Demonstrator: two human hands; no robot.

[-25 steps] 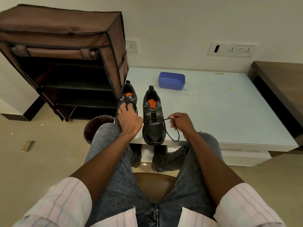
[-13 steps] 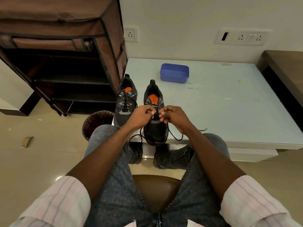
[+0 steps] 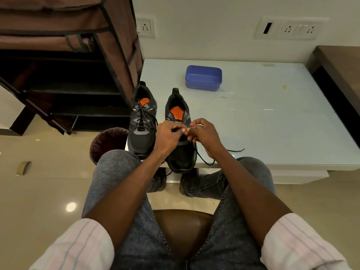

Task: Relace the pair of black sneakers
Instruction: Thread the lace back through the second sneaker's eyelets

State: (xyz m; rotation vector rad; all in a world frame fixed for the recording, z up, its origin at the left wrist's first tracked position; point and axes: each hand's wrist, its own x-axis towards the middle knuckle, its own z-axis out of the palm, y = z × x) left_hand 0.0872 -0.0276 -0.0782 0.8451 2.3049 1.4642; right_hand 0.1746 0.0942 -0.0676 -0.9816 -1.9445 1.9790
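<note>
Two black sneakers stand side by side at the near left edge of the white table (image 3: 272, 117), toes toward the person. Over the right sneaker (image 3: 180, 152) the left hand (image 3: 167, 136) and right hand (image 3: 204, 134) meet, fingers curled, pinching its lace (image 3: 204, 161); they hide the eyelets. The left sneaker (image 3: 142, 121) sits laced at nine o'clock of them. A blue box (image 3: 203, 77) lies at twelve.

The right sneaker (image 3: 180, 152) has its eyelets hidden behind both hands; left of it, the shoe rack (image 3: 68, 55) is cut off by the frame; its insole print is illegible
</note>
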